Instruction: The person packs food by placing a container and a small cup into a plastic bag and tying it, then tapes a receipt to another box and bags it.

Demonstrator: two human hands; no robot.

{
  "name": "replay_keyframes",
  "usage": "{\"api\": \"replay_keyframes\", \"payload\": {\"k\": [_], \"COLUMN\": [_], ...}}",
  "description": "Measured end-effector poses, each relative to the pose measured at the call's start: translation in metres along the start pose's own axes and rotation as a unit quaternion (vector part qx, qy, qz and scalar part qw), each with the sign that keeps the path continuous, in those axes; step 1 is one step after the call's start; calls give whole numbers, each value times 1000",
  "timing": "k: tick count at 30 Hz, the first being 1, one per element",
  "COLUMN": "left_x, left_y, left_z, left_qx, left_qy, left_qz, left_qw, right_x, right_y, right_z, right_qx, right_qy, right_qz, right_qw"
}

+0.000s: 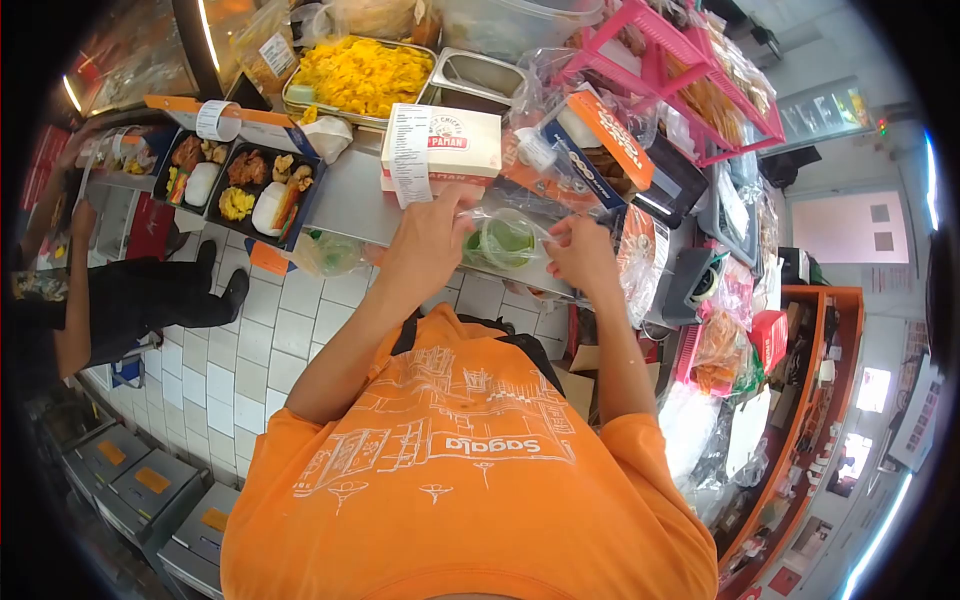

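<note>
Between my hands, a clear plastic bag [468, 250] surrounds a clear round-topped cup with green contents [507, 241] at the counter's front edge. My left hand [428, 238] grips the bag's left side, its fingertips close to the cup. On the other side, my right hand [586, 256] pinches the bag's right edge with bent fingers. Just beyond my left hand stands a white and red carton [470, 150], with a long printed receipt [409, 155] hanging over its front.
Orange and blue boxes [590, 150] lie beyond my right hand. To the left are open meal boxes [268, 185] and a tray of yellow food [362, 75]. A pink rack [690, 75] stands at back right. Another person in dark clothes [130, 300] is at far left.
</note>
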State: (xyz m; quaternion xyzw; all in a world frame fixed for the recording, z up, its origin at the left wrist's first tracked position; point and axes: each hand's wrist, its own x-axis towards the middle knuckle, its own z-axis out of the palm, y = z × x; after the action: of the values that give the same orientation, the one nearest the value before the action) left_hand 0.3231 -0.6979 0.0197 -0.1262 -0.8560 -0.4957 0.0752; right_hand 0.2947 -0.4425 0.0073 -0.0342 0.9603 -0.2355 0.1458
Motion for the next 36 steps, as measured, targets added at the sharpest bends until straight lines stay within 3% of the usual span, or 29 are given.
{"api": "replay_keyframes", "payload": {"k": [1,3,4,5,6,7,9,11,13,14,16,19,20,22,23,25,26,27,28,29,31,32,34,35,36], "left_x": [1,3,9,18,23,22,19,16,13,12,12,15,13,6,1,-5,-6,-6,-6,-5,-9,-8,-6,-4,-3], "left_y": [1,0,-4,-10,-13,-12,-7,-4,-4,-6,-9,-15,-22,-32,-35,-36,-28,-24,-24,-25,-28,-29,-38,-47,-53], "left_z": [-1,-3,-5,-7,-7,-2,11,10,9,9,6,-2,-9,-7,-1,9,13,15,16,17,22,28,35,32,31], "left_qx": [-1,192,193,-42,-273,-274,-462,-450,-435,-433,-431,-430,-359,-285,-338,-392,-414,-435,-435,-398,-361,-403,-445,-374,-300], "left_qy": [-3,-49,-52,-117,-173,-172,-100,-83,-68,-70,-67,-38,-87,-134,-108,-82,-60,-37,-34,-63,-95,-55,-19,-23,-26], "left_qz": [2,-59,-58,-129,-192,-190,-179,-160,-141,-159,-177,-160,-199,-240,-191,-138,-106,-75,-74,-37,-4,2,8,47,86], "left_qw": [1000,978,978,984,927,927,863,875,887,884,882,888,908,918,915,906,902,897,897,914,928,914,896,926,950], "right_x": [-2,-3,3,4,6,8,8,2,-6,-7,-6,4,2,-4,-4,-5,-7,-9,-8,-4,-1,-3,-12,-18,-25], "right_y": [-15,-35,-29,-23,-19,-17,-17,-23,-38,-42,-48,-24,-24,-31,-30,-26,-26,-26,-25,-18,-1,-5,-21,-24,-27], "right_z": [-18,-38,-36,-28,-20,-14,-5,-1,-8,-12,-15,-22,-34,-56,-54,-48,-44,-37,-32,-29,-24,-27,-39,-45,-51], "right_qx": [1,90,88,90,55,18,15,14,-108,-107,-76,-75,-75,-46,-46,239,237,472,671,670,729,729,492,492,287], "right_qy": [2,-39,-20,-19,63,144,139,129,262,261,216,200,202,32,32,44,44,8,-30,-32,-100,-98,-59,-57,-61], "right_qz": [3,-2,-90,-87,-142,-196,-152,-101,-161,-162,-305,-264,-264,-230,-230,-94,-94,0,92,91,97,97,-12,-11,-41], "right_qw": [1000,995,992,992,986,970,978,986,946,946,924,941,940,972,972,966,966,882,735,736,670,670,869,869,955]}}
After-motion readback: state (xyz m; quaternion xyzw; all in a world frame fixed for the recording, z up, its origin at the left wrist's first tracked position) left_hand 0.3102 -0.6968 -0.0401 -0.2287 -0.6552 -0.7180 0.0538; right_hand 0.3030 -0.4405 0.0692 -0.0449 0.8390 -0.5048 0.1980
